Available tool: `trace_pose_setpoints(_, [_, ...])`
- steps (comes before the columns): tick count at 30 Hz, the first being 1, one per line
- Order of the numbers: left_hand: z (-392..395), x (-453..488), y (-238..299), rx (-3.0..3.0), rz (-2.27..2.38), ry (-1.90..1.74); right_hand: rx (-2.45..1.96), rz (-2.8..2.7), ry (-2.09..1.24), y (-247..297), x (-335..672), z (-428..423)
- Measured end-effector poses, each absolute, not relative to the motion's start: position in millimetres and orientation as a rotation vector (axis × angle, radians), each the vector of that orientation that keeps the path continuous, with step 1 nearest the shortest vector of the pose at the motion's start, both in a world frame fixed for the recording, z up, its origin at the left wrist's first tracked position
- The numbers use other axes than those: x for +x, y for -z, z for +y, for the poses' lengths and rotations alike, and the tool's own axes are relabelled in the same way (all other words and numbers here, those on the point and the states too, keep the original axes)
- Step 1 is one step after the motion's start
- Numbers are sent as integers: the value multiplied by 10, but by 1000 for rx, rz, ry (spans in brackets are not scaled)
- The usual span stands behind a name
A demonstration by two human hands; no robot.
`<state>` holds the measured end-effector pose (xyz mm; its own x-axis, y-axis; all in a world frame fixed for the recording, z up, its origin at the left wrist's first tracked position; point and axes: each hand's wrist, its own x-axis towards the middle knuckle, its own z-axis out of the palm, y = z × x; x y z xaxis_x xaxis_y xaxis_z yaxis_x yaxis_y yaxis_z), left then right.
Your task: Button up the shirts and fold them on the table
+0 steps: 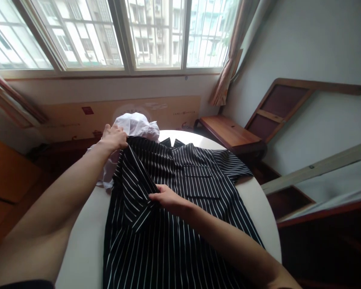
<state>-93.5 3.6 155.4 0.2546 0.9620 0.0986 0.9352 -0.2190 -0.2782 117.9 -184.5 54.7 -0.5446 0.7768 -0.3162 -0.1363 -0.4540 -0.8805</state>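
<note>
On the round white table [81,249], a black-and-white striped shirt [198,216] lies spread, its collar [172,143] at the far edge. The left hand [116,137] grasps the shirt's far left shoulder, beside a crumpled white cloth [136,125]. Nearer, the right hand [167,198] pinches the left-side sleeve [136,200], folded inward over the front; the other sleeve [233,164] stretches out to the far right.

Shirt [174,237] on tbl [260,204], cloth [136,125] bk L, bench [230,130] behind R
</note>
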Motion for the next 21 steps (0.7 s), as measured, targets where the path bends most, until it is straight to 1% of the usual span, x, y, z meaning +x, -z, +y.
trace_pose_setpoints(2, [15,-919,-1488,-2284,-1750,-142,-1103,-1268,-1871,-451,1236,-1856])
trace_pose_setpoints(5, [-23,-934,-1413,-2411,-1686,-18,-1239,-1453,-1578,-318,1311,-1869])
trace_pose_setpoints(8, [0,-985,-1349,-2486,-1820,120,-1313,-1530,-1462,-239,1334,-1883])
trace_pose_setpoints(11, [44,-1029,-1256,-2468,-1958,234,-1347,-1490,-1463,-234,1317,-1889])
trace_pose_setpoints(14, [-2,-1039,-1146,-2428,-1890,317,-1293,-1393,-1572,-275,1315,-1879])
trace_pose_setpoints(17, [-173,-1022,-1059,-2494,-1567,314,-1089,-1220,-1691,-348,1342,-1855])
trace_pose_setpoints(21, [-408,-985,-1008,-2728,-1069,176,-803,-1112,-1746,-494,1323,-1826])
